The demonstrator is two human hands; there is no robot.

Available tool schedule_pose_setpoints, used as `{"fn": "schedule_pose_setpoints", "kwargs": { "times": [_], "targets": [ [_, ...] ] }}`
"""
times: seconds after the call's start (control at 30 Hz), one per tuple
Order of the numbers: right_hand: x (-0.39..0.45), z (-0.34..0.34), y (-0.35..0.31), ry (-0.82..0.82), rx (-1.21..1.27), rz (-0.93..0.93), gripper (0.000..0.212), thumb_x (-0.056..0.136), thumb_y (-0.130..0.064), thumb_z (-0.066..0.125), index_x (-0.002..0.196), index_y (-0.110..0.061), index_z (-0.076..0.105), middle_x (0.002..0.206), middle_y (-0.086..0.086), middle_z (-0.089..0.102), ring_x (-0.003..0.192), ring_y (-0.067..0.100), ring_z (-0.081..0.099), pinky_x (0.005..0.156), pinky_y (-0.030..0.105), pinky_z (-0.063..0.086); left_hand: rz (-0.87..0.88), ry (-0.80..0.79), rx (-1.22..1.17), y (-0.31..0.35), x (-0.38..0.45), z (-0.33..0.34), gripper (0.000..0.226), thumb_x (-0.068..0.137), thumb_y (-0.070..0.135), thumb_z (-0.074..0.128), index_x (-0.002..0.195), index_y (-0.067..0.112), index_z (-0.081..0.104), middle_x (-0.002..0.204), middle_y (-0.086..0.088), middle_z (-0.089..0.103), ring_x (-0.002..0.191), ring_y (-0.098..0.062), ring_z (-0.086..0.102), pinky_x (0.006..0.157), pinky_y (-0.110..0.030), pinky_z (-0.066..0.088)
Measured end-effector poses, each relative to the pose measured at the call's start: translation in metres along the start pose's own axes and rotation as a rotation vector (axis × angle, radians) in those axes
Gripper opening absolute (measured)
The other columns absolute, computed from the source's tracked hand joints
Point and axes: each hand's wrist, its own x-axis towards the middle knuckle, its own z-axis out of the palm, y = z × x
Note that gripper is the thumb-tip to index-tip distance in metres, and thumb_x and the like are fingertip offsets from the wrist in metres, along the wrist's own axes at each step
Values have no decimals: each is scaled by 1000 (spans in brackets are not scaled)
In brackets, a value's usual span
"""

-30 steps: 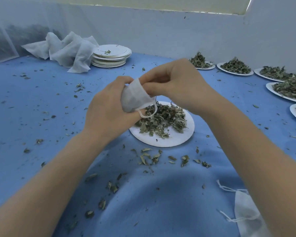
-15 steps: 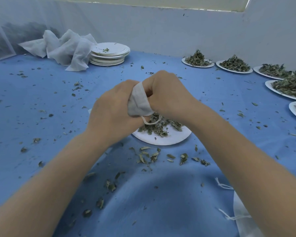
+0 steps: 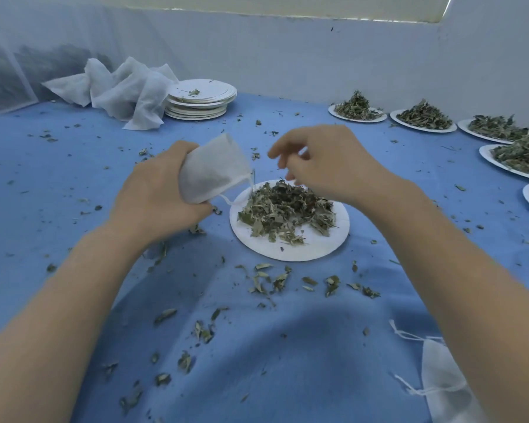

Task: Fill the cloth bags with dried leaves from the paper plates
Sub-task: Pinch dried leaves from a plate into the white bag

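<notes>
Left hand (image 3: pixel 162 193) grips cloth bag (image 3: pixel 211 169); right hand (image 3: pixel 327 166) loosely curled, empty.

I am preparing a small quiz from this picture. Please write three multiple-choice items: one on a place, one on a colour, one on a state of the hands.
1. Where does the plate stack stand?
A. beside the crumpled cloth at the far left
B. under the right hand
C. at the near right edge

2. What colour is the table cover?
A. green
B. blue
C. red

3. What does the left hand do?
A. lies flat on the table
B. grips a bag
C. lifts a plate

Answers:
1 A, the stack touches the crumpled cloth near the wall.
2 B, the cover is blue all around the leaves.
3 B, its fingers curl round the bag, while the right hand holds nothing above the plate.
</notes>
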Motion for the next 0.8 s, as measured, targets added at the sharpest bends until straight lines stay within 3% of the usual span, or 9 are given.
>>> {"fn": "schedule_pose_setpoints", "kwargs": {
  "times": [0.07,0.2,0.27,0.43,0.5,0.6,0.7,0.8],
  "targets": [
    [-1,6,1,-132,-173,-4,36,91,-10,40,108,-27,67,104,-10,61,74,0,54,63,5,41,-8,-1,3,-4,1,-1,58,64,18,74,116,26,50,93,10,52,85,-18,47,70,-31,34],
    [-4,25,-3,-379,-315,-95,42,95,-13,36,125,-33,57,126,-5,50,106,13,47,81,20,33,21,-16,19,-7,2,-1,57,65,19,75,116,25,51,95,9,53,84,-16,46,71,-29,33],
    [-5,28,-3,-437,-361,-122,43,95,-12,34,123,-34,58,128,-5,48,115,16,45,84,23,34,25,-7,16,-7,2,-1,57,65,20,76,116,25,51,95,10,53,85,-16,46,71,-29,33],
    [-4,13,-1,-390,-314,-106,32,89,-20,45,101,-39,68,99,-10,59,90,9,54,77,29,49,19,-4,22,-7,2,-2,58,64,19,75,117,25,51,96,9,53,86,-17,46,71,-30,35],
    [-4,8,0,-388,-312,-103,21,86,-38,55,103,-42,65,89,-16,50,81,2,48,69,22,43,18,-3,20,-7,2,-2,57,64,18,74,116,24,51,95,9,53,85,-16,45,71,-30,34],
    [-5,13,0,-478,-370,-59,37,74,-57,65,108,-44,58,82,-20,38,76,1,43,61,23,36,20,-7,24,-7,1,-2,56,64,17,73,116,24,51,94,10,51,84,-16,45,71,-29,33],
    [-5,18,-1,-492,-364,-48,32,74,-43,69,105,-39,62,77,-14,49,71,6,54,53,24,38,28,-8,29,-8,1,-2,56,64,18,73,115,25,51,94,11,51,84,-16,45,71,-30,34],
    [-3,19,2,-452,-331,-38,21,77,-26,69,98,-30,69,76,-4,63,68,19,66,55,28,53,20,-11,31,-7,1,-1,55,64,19,73,114,27,51,93,11,50,84,-16,45,71,-31,34]
  ]
}}
